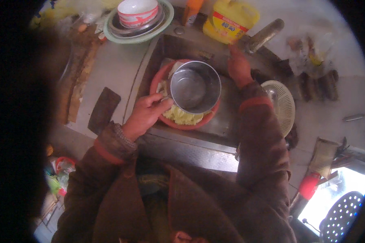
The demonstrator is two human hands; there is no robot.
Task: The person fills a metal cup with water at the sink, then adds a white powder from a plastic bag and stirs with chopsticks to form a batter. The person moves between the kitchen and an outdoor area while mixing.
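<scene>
My left hand [147,114] is closed on the short handle of a round metal cup [195,87]. The cup is tilted so that its hollow inside faces up, and no food shows in it. Beneath it, a red basin [155,83] stands in the sink [230,117], with pale yellow-green leafy pieces, like cabbage [183,117], showing around the cup. Up at the far side of the sink, my right hand [239,68] is beside the metal faucet [267,35]. Its fingers are blurred and partly hidden, so whether they grip anything is unclear.
A yellow jug [231,22] and an orange bottle [192,12] stand behind the sink. Stacked bowls [138,14] rest in a green-rimmed basin at the far left. A white strainer basket [286,107] sits right of my right forearm. A dark flat block [104,109] lies left.
</scene>
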